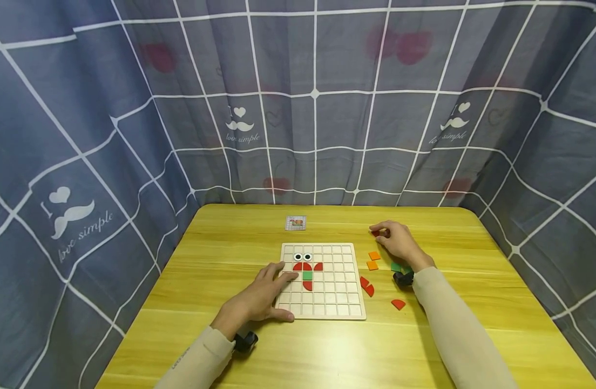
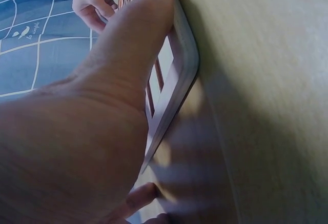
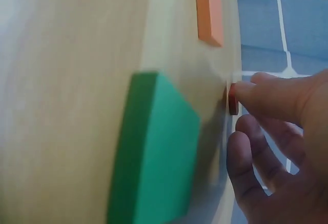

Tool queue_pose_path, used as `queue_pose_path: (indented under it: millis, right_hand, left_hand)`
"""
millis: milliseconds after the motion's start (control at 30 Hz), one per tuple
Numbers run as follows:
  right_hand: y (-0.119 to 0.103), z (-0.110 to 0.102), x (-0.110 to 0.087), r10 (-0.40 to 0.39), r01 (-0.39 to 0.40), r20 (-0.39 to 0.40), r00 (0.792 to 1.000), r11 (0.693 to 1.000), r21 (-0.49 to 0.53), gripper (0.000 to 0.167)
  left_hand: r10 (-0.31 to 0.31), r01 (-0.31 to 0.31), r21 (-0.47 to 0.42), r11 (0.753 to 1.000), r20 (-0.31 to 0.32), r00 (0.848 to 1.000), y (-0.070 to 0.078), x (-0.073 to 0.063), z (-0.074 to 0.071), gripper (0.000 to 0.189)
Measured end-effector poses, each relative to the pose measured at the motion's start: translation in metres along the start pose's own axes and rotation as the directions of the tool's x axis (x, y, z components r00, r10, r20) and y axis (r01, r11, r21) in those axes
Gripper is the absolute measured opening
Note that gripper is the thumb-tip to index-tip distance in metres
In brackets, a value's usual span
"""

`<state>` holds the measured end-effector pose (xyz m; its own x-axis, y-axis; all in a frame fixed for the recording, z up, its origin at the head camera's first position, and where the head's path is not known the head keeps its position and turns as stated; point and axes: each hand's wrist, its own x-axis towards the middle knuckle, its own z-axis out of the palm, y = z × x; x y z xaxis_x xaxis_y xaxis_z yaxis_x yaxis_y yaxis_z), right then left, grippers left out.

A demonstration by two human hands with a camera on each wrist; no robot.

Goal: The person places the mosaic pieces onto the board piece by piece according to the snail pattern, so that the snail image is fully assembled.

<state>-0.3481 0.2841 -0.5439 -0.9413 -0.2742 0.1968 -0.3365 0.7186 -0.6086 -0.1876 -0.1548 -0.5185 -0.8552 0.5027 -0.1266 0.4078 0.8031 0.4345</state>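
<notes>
My left hand (image 1: 263, 293) rests on the left side of a white square grid board (image 1: 334, 292), fingers over the squares and thumb along the near-left corner. On the board sit two round eye pieces (image 1: 303, 257), several red quarter-circle tiles (image 1: 318, 267) and a green square tile (image 1: 307, 275). Right of the board's far corner, my right hand (image 1: 399, 242) pinches a red tile (image 3: 233, 100) between thumb and forefinger, low over the table. The other fingers partly curl beside it in the right wrist view.
Two orange squares (image 1: 372, 265) lie right of the board, with loose red quarter-circles (image 1: 398, 304) nearer me. Green tiles (image 3: 159, 152) lie under my right wrist. A small picture card (image 1: 295, 222) lies beyond the board. A gridded curtain (image 1: 317, 124) surrounds the table.
</notes>
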Motion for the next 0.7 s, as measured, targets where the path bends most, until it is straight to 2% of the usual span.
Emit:
queue_pose_path:
  millis: [67,267,533,567,700]
  right_hand:
    - [-0.0014,-0.0016,-0.0014,0.007,-0.007,0.002,1.0,1.0,-0.019,0.035]
    - [-0.0009,-0.0038,-0.0025,-0.055,0.057,0.027,0.998,0.997,-0.055,0.034]
    - [0.0007,-0.0038,-0.0024,-0.007,0.011,0.047,0.999,0.997,-0.073,0.022]
    - [0.0005,-0.0036,-0.0027,-0.007,0.01,0.05,0.999,0.997,-0.073,0.022]
    - [-0.0013,-0.0023,-0.0039,-0.01,0.015,0.066,0.998,0.997,-0.076,0.025]
  left_hand:
    - [0.003,-0.003,0.0,1.0,-0.001,1.0,0.0007,-0.0004,-0.0003,0.101]
    - [0.006,-0.006,0.011,1.0,-0.001,1.0,0.0013,-0.0004,-0.0004,0.102]
    - [0.027,-0.027,-0.023,0.999,-0.001,1.0,-0.0003,-0.0015,-0.0013,0.103]
    - [0.051,-0.052,-0.015,0.999,-0.019,0.999,-0.0054,-0.0007,0.0024,0.103]
    - [0.069,-0.069,-0.01,0.998,-0.03,0.997,-0.0054,-0.0014,0.0018,0.102]
